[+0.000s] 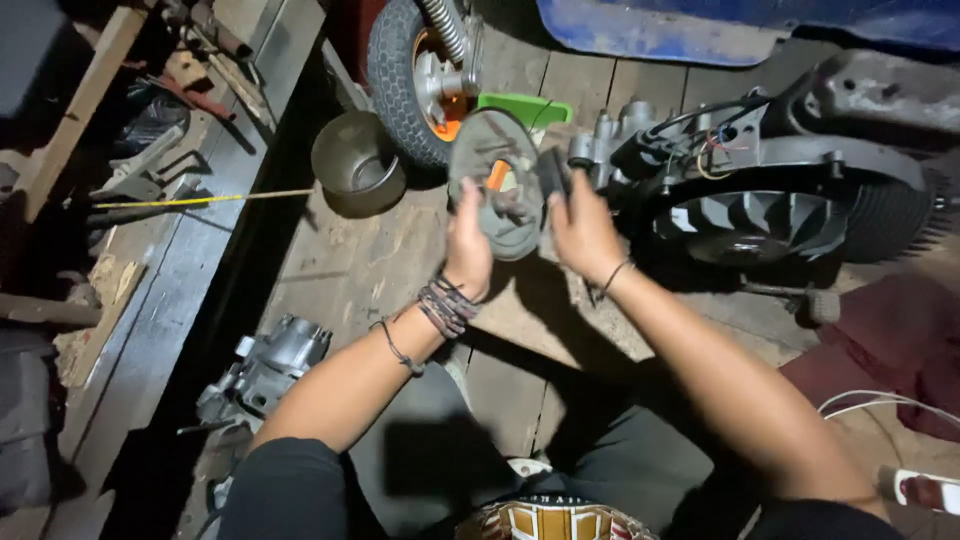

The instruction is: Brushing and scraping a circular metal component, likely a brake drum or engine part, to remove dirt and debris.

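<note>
Both my hands hold up a round, dirty grey metal engine part [497,170] with an orange spot near its hub. My left hand [466,243] grips its lower left edge; braided bands circle that wrist. My right hand [581,230] grips its right side, fingers on a dark edge. Just right of the part lies a scooter engine with a finned black fan wheel [745,225] and loose wires.
A small tyre with an orange hub [405,75] stands at the back, a grey metal bowl [357,160] beside it. A metal engine casing [265,370] lies on the wooden floor at lower left. Tools and wood scraps fill the left side.
</note>
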